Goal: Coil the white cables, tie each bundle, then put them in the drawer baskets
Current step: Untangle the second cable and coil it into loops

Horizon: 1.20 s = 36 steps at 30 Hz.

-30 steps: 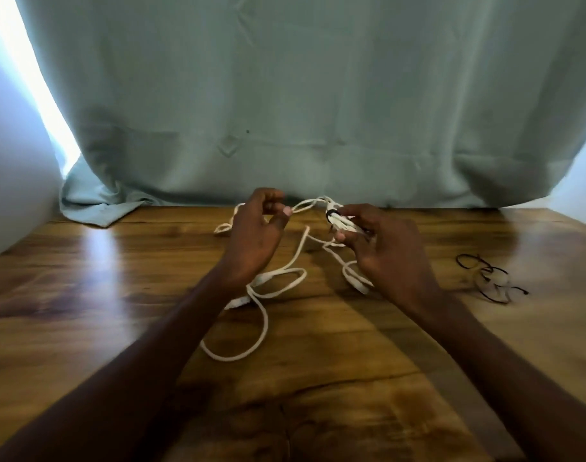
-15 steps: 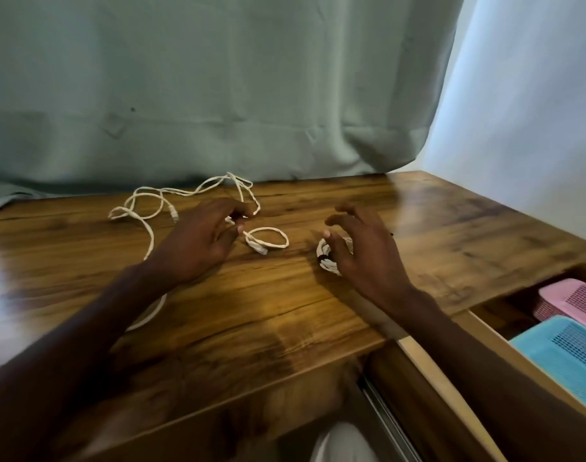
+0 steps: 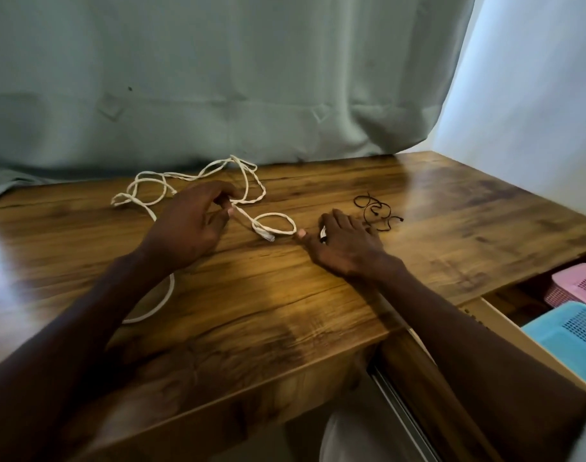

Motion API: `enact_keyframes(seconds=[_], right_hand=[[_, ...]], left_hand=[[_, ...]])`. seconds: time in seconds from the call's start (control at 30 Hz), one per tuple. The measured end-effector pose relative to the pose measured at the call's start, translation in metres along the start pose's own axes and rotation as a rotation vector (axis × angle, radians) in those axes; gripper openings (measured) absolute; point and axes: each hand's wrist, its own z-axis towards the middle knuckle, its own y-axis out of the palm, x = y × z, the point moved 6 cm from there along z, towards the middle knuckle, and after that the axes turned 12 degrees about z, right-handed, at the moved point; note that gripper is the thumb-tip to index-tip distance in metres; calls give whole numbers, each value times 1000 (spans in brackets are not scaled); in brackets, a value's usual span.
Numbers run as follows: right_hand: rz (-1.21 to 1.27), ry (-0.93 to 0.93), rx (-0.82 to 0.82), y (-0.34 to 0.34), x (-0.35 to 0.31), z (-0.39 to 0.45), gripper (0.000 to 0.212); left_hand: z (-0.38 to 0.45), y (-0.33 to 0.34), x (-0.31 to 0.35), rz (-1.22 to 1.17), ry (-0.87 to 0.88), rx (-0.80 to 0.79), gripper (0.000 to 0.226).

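Observation:
A loose white cable (image 3: 198, 176) sprawls in loops across the back of the wooden table (image 3: 318, 295). My left hand (image 3: 188, 228) pinches it near one end, and a small loop with the plug (image 3: 278, 225) lies just to the right. My right hand (image 3: 348, 248) lies over a small coiled white bundle (image 3: 323, 233) on the table, thumb and fingers round it. Only a sliver of the bundle, with a dark band, shows. Thin black ties (image 3: 378, 211) lie just beyond my right fingertips.
At the right, an open drawer (image 3: 485, 315) holds a pink basket (image 3: 581, 285) and a blue basket (image 3: 571, 338). A green curtain (image 3: 218, 78) hangs along the table's back edge. More of the cable loops under my left forearm (image 3: 151, 311).
The view swung right, bringing the drawer and baskets into sight. My right hand brought the bundle down to the table and flattened over it. My left hand kept pinching the loose cable.

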Motion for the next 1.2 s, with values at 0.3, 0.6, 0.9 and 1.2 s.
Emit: enact_keyframes(seconds=[0.3, 0.6, 0.9, 1.2], right_hand=[[-59, -147, 374, -33, -35, -15, 81], [313, -360, 310, 6, -190, 39, 19], [379, -632, 429, 51, -252, 62, 18], [939, -652, 354, 34, -237, 59, 23]], left_hand=[[-19, -34, -76, 303, -401, -87, 48], [-28, -9, -110, 314, -432, -435, 51], [-30, -39, -161, 296, -636, -147, 8], [-27, -52, -159, -148, -667, 273, 5]])
